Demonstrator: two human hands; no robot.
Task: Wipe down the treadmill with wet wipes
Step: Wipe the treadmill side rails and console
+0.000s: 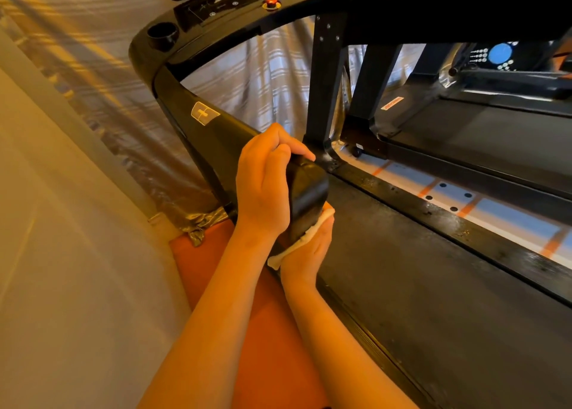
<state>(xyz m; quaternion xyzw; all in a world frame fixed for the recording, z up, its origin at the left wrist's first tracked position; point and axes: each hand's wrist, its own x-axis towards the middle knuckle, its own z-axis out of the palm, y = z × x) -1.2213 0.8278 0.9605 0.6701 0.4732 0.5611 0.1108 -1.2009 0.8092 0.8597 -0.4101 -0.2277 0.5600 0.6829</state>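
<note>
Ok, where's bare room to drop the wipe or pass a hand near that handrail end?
Free: the belt, bare from the handrail to the far side rail; the gap between handrail and upright should pass a hand. Crowded: the handrail's end, left hand gripping on top, right hand pressing the wet wipe beneath.

Left grip [263, 188] curled (right grip [306, 252] cupped)

Left hand [263, 188] and right hand [306, 253] bare; both forearms [216, 309] bare.
</note>
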